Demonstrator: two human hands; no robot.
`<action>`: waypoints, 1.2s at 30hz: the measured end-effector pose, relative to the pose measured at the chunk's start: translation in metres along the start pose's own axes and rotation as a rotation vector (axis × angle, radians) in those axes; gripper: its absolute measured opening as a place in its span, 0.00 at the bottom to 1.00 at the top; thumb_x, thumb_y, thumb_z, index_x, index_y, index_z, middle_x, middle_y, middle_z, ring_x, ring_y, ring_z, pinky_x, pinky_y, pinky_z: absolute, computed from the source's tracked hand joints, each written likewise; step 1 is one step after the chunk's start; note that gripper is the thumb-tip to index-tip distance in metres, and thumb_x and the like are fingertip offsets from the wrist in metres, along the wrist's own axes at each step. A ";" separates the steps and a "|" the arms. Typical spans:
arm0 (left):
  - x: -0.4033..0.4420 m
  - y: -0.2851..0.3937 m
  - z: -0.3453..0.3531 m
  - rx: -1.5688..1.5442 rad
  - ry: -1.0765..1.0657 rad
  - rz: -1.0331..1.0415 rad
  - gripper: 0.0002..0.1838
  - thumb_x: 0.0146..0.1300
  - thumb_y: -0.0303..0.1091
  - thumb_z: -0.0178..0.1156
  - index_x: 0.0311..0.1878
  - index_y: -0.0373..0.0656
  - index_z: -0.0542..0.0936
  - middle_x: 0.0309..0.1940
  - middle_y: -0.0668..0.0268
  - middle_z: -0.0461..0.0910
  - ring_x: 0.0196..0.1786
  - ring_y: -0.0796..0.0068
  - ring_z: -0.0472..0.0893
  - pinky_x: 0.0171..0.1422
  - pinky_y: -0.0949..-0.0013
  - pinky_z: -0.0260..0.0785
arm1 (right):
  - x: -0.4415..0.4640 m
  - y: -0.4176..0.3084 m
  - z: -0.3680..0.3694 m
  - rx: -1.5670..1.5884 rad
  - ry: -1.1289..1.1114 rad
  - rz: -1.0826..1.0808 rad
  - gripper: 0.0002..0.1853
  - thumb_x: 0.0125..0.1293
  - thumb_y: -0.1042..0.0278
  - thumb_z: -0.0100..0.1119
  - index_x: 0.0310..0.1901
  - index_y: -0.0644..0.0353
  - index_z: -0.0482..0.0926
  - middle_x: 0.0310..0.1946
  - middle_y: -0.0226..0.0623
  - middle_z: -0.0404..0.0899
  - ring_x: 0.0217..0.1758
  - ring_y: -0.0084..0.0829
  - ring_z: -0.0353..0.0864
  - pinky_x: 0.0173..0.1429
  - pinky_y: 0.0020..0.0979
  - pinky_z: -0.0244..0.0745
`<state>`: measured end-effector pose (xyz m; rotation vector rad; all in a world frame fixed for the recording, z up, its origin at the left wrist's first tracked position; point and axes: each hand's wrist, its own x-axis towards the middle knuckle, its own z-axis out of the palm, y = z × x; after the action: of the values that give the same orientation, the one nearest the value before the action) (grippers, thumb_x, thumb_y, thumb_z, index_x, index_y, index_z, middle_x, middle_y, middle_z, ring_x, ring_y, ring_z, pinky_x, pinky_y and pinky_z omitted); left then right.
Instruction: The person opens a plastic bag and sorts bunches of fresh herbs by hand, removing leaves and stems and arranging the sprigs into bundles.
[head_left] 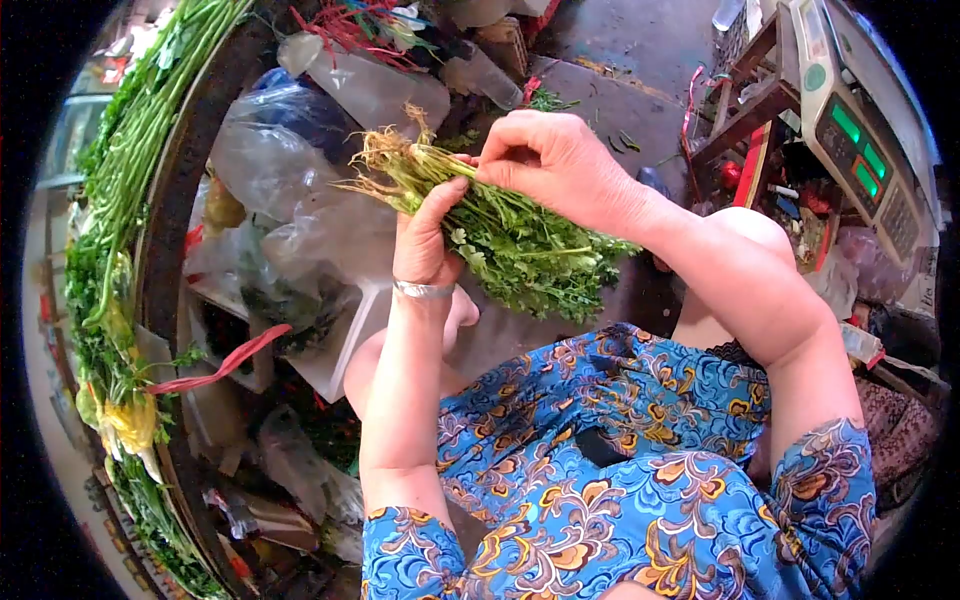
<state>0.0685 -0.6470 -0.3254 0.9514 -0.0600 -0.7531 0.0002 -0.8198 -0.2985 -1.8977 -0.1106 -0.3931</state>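
A bunch of coriander (530, 245) with pale roots still on lies across the middle of the view, roots to the upper left and leaves to the lower right. My left hand (432, 235) is closed round its stems just below the roots, thumb on top. My right hand (560, 165) comes in from the right, thumb and forefinger pinched at the stems beside my left thumb. Whether it grips one stem or several is hidden by the fingers.
A shelf of long green vegetables (160, 110) curves along the left, with a red tie (225, 362) hanging from it. Clear plastic bags (270, 165) fill the space beside it. A digital scale (850, 130) with lit green digits stands on the right, above a wooden stool (745, 105).
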 end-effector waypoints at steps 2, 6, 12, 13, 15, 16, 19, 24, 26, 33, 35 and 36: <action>-0.003 0.002 0.004 0.023 -0.052 -0.013 0.14 0.59 0.24 0.57 0.49 0.34 0.76 0.44 0.60 0.80 0.48 0.67 0.79 0.57 0.64 0.72 | 0.002 0.002 -0.004 0.157 -0.022 0.133 0.05 0.64 0.73 0.59 0.37 0.66 0.78 0.28 0.27 0.77 0.33 0.16 0.74 0.40 0.21 0.73; -0.005 -0.006 0.007 0.129 -0.131 -0.019 0.19 0.57 0.22 0.58 0.54 0.35 0.73 0.45 0.60 0.80 0.48 0.67 0.80 0.57 0.65 0.72 | 0.002 0.004 -0.008 0.255 -0.021 0.174 0.06 0.65 0.73 0.59 0.40 0.65 0.78 0.29 0.26 0.77 0.33 0.15 0.74 0.39 0.20 0.72; -0.007 -0.012 0.009 0.155 -0.069 -0.056 0.22 0.57 0.19 0.59 0.57 0.41 0.73 0.47 0.67 0.78 0.49 0.74 0.78 0.56 0.70 0.71 | 0.004 0.009 -0.003 -0.011 0.038 0.011 0.10 0.59 0.65 0.60 0.36 0.62 0.80 0.29 0.44 0.81 0.33 0.38 0.82 0.39 0.34 0.75; -0.007 -0.012 0.008 0.157 -0.070 -0.073 0.23 0.57 0.19 0.59 0.57 0.41 0.73 0.48 0.68 0.78 0.50 0.75 0.77 0.56 0.70 0.71 | 0.004 0.010 -0.003 -0.010 0.038 0.012 0.10 0.59 0.65 0.60 0.36 0.62 0.80 0.29 0.44 0.81 0.33 0.38 0.82 0.39 0.34 0.75; -0.007 -0.013 0.005 0.170 -0.063 -0.081 0.23 0.57 0.19 0.59 0.57 0.41 0.73 0.48 0.67 0.78 0.50 0.74 0.78 0.56 0.70 0.71 | 0.004 0.011 -0.004 -0.160 0.034 -0.067 0.11 0.58 0.63 0.59 0.35 0.63 0.80 0.29 0.45 0.81 0.34 0.42 0.82 0.40 0.37 0.75; -0.007 -0.013 0.004 0.183 -0.057 -0.088 0.23 0.57 0.19 0.59 0.57 0.40 0.73 0.49 0.66 0.78 0.50 0.73 0.78 0.56 0.69 0.71 | 0.004 0.011 -0.005 -0.159 0.034 -0.064 0.11 0.58 0.63 0.59 0.35 0.63 0.80 0.29 0.45 0.81 0.34 0.42 0.82 0.40 0.37 0.75; -0.008 -0.011 0.005 0.201 -0.084 -0.120 0.22 0.58 0.20 0.58 0.58 0.39 0.72 0.50 0.62 0.79 0.50 0.69 0.80 0.57 0.66 0.73 | 0.003 0.011 -0.011 -0.098 -0.030 0.008 0.11 0.58 0.63 0.58 0.34 0.64 0.80 0.29 0.46 0.81 0.33 0.42 0.81 0.39 0.37 0.75; -0.011 -0.006 0.001 0.191 -0.119 -0.128 0.22 0.58 0.21 0.57 0.58 0.38 0.72 0.49 0.59 0.79 0.50 0.66 0.81 0.57 0.63 0.74 | 0.006 0.009 -0.017 0.129 -0.201 0.266 0.10 0.60 0.66 0.55 0.33 0.65 0.77 0.24 0.36 0.77 0.23 0.26 0.76 0.30 0.28 0.71; -0.014 -0.001 0.005 0.187 -0.137 -0.161 0.22 0.58 0.21 0.58 0.58 0.37 0.73 0.48 0.60 0.80 0.50 0.66 0.81 0.56 0.64 0.74 | 0.006 0.009 -0.017 0.276 -0.271 0.454 0.08 0.61 0.65 0.53 0.32 0.60 0.76 0.22 0.26 0.74 0.18 0.15 0.69 0.23 0.19 0.62; -0.014 -0.002 0.001 0.190 -0.068 -0.152 0.21 0.57 0.21 0.60 0.56 0.39 0.75 0.48 0.64 0.80 0.48 0.71 0.80 0.56 0.68 0.73 | 0.008 0.009 -0.024 0.415 -0.337 0.496 0.06 0.63 0.67 0.55 0.31 0.59 0.77 0.24 0.24 0.77 0.17 0.12 0.67 0.22 0.16 0.61; -0.015 0.000 0.001 0.152 -0.078 -0.163 0.20 0.58 0.22 0.60 0.55 0.39 0.75 0.47 0.65 0.81 0.48 0.72 0.80 0.55 0.69 0.73 | 0.009 0.008 -0.027 0.440 -0.350 0.493 0.06 0.63 0.68 0.56 0.32 0.59 0.77 0.25 0.23 0.77 0.18 0.12 0.67 0.23 0.15 0.61; -0.015 0.002 0.002 0.137 -0.091 -0.186 0.20 0.58 0.22 0.60 0.55 0.39 0.75 0.47 0.64 0.81 0.47 0.72 0.81 0.55 0.68 0.73 | 0.009 0.009 -0.027 0.448 -0.372 0.466 0.06 0.63 0.68 0.56 0.33 0.59 0.78 0.25 0.23 0.77 0.19 0.12 0.67 0.24 0.15 0.61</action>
<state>0.0575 -0.6382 -0.3188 1.0626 -0.1045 -0.9737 0.0052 -0.8496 -0.2955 -1.4715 0.0015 0.2860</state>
